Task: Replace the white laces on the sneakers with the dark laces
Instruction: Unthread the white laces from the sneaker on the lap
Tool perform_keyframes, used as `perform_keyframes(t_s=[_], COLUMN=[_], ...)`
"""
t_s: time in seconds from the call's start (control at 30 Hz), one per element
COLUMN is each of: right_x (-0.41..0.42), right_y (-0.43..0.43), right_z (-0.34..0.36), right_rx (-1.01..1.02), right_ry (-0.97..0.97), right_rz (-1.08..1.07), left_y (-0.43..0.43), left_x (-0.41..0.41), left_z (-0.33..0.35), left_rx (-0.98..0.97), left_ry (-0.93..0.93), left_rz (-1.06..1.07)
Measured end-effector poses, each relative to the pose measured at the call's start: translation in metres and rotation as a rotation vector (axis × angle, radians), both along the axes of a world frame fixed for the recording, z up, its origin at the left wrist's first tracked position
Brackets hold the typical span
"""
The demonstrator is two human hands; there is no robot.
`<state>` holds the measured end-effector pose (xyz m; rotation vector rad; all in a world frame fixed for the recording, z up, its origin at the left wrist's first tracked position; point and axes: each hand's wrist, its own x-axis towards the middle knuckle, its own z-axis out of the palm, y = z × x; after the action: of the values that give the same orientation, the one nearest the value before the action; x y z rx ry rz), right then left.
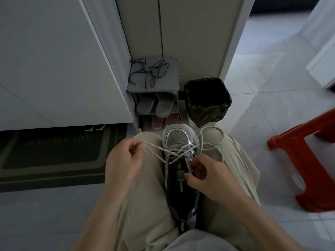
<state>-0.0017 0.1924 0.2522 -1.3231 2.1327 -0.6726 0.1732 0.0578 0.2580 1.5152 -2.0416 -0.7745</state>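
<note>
- Fingers [197, 167] of the right hand [212, 180] are curled and pinch the white lace [179, 151] at the eyelets on the right side of the sneaker [176, 137]. If they tug before the crossings above are slack, I judge the lace will bind in the eyelet rather than slide out.
- The sneaker lies wedged between the thighs, toe pointing away, and nothing else holds it. A hard sideways pull could twist it loose.
- The left hand [125, 160], fingers closed on a strand drawn taut out to the left, pulls across several overlapping crossings, which may cinch them tighter.
- A slack loop of the same lace lies over the right knee and could knot if dragged through carelessly.
- Farther off, the dark laces [150, 73] lie in a tangled heap on the shoe rack [169, 82], well apart from the hands. Reaching for them may tip the sneaker off the lap, and the tangle will want sorting first.
</note>
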Motion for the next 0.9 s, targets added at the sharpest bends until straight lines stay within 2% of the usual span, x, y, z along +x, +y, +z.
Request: perform_keyframes(t_s=[0.13,0.23,0.4,0.6,0.7,0.8,0.83,0.9], right_x=[0.000,0.000,0.000,0.000,-0.001,0.000,0.000,0.001], right_y=[-0.001,-0.001,-0.002,-0.001,-0.002,-0.002,-0.002,-0.003], right_z=[0.000,-0.001,-0.002,-0.002,-0.002,-0.001,-0.001,0.000], right_rx=[0.027,0.022,0.024,0.026,0.034,0.036,0.035,0.044], right_ry=[0.035,0.028,0.025,0.019,0.023,0.018,0.020,0.036], right_rz=[0.024,0.021,0.007,0.017,0.025,0.028,0.029,0.034], left_y=[0.006,0.021,0.031,0.002,0.003,0.014,0.018,0.025], left_x=[-0.004,-0.011,-0.018,-0.004,-0.004,-0.003,-0.003,-0.006], left_z=[-0.005,-0.013,-0.017,-0.006,-0.002,0.001,0.002,-0.001], left_rx=[0.128,0.212,0.122,0.087,0.047,-0.135,-0.193,-0.269], left_ry=[-0.078,-0.056,0.034,0.132,0.053,-0.035,-0.024,-0.060], left_rz=[-0.122,-0.208,-0.149,0.026,0.001,0.015,-0.021,-0.225])
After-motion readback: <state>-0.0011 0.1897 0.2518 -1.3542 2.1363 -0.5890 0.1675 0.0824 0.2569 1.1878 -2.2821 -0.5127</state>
